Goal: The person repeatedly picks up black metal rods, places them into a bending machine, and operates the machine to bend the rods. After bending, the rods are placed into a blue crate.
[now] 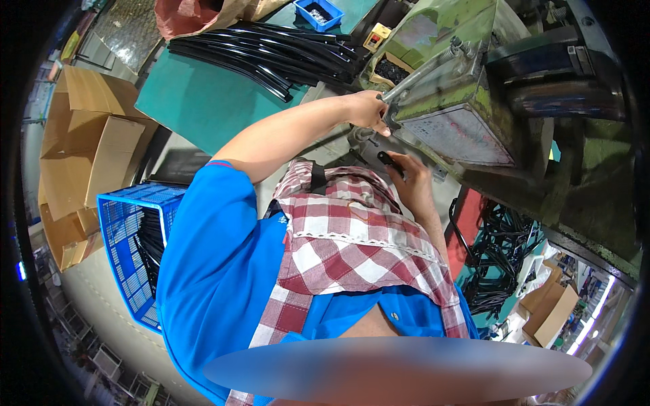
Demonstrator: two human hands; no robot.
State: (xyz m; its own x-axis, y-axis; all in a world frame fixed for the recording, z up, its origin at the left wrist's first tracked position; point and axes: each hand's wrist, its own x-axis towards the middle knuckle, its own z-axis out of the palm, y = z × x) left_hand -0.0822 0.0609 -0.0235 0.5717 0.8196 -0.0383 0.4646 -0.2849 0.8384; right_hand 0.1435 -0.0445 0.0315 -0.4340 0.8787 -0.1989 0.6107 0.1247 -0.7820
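At the far left, stacked cardboard boxes (81,145) stand beside a blue plastic crate (128,250) that holds dark, thin parts. Above and to the right of the crate, a green work surface (203,101) carries a bundle of long black curved tubes (271,54), and a small blue bin (318,13) sits at its upper edge. The person wears a blue shirt and a red-and-white checked apron (352,237). The left arm extends up and across the view; the left hand (365,109) is closed around a metal lever handle (416,81) that runs up along the side of a green machine (460,88). The fingers wrap the lower end of the handle, with the thumb pointing down. Just below and slightly to the right, the right hand (409,177) holds a small black part (389,161) near the base of the machine, directly under the left hand. The fingers are curled narrowly around the part; only its upper end shows, so its full shape cannot be determined. To the right, under the machine bench, a pile of black bent pieces (497,250) lies in a tangled heap. At the lower right, further cardboard boxes (552,308) stand on the floor.
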